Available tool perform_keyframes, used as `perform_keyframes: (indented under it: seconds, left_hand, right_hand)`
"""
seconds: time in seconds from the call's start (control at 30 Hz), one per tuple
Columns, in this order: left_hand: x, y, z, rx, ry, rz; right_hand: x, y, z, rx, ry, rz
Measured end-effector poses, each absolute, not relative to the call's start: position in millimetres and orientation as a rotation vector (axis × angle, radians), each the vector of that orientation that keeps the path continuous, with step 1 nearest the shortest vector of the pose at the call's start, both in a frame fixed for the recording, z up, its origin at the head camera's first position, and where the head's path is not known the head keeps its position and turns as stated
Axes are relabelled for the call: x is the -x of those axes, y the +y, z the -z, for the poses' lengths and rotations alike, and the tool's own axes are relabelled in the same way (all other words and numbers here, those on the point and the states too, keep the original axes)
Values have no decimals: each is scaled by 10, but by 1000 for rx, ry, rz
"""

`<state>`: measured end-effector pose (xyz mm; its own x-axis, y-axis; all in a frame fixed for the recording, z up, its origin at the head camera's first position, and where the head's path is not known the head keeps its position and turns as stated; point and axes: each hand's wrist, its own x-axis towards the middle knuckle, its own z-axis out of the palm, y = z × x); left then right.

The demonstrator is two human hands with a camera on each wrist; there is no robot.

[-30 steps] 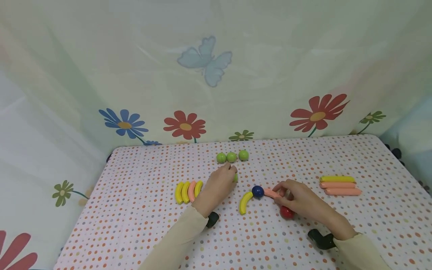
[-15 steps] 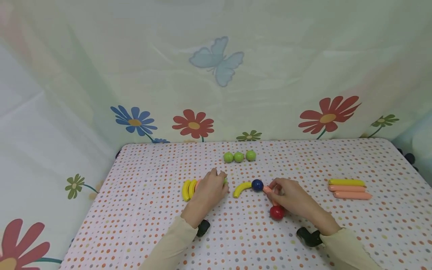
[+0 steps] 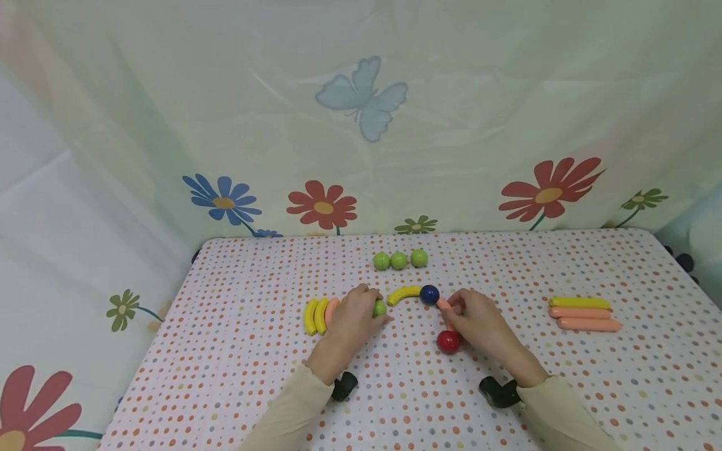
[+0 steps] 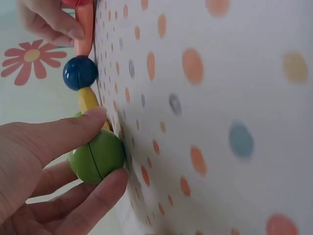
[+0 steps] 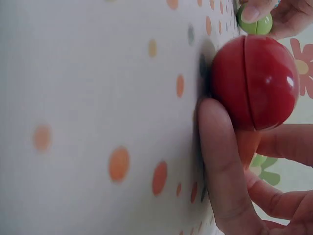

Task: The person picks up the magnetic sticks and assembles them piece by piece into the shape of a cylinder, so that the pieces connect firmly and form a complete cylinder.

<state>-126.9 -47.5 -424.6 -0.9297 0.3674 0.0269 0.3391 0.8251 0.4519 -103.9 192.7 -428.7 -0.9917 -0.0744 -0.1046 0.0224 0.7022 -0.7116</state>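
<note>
My left hand [image 3: 352, 314] pinches a green ball [image 4: 100, 156] between thumb and fingers, low over the table. To its right lies a joined chain: a curved yellow stick [image 3: 403, 294], a blue ball [image 3: 429, 294], a peach-coloured stick [image 3: 444, 304] and a red ball [image 3: 449, 342]. My right hand [image 3: 478, 318] pinches the peach stick, with the red ball at its near end. In the right wrist view the thumb lies close against the red ball [image 5: 255, 82]. The green ball sits near the yellow stick's free end; whether they touch cannot be told.
Several green balls [image 3: 398, 260] stand in a row toward the back. Curved yellow sticks [image 3: 311, 316] and a peach one [image 3: 331, 307] lie left, partly behind the left hand. Straight yellow [image 3: 580, 304] and peach sticks [image 3: 590, 324] lie right on the dotted tablecloth [image 3: 237, 376].
The chain has shifted away from me and turned, its red ball swinging left. My right hand has moved left with it. My left hand has brought the green ball nearer and leftward.
</note>
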Motion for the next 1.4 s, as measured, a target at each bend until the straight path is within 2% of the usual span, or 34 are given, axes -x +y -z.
perform_keyframes:
  seconds: [0.6, 0.77, 1.03, 1.4]
  left_hand:
    - [1351, -337, 4302, -502, 2949, -681]
    - [1351, -357, 4291, -498, 2915, -744]
    - [1355, -410, 4256, -502, 2841, -872]
    - [1309, -473, 4232, -528, 2881, -879]
  right_hand:
    - [895, 1799, 4369, -69, 2614, 1382]
    - [832, 1853, 4329, 109, 2775, 1280]
    - [757, 2043, 4247, 711, 2869, 1063]
    - [721, 2092, 4257, 692, 2785, 944]
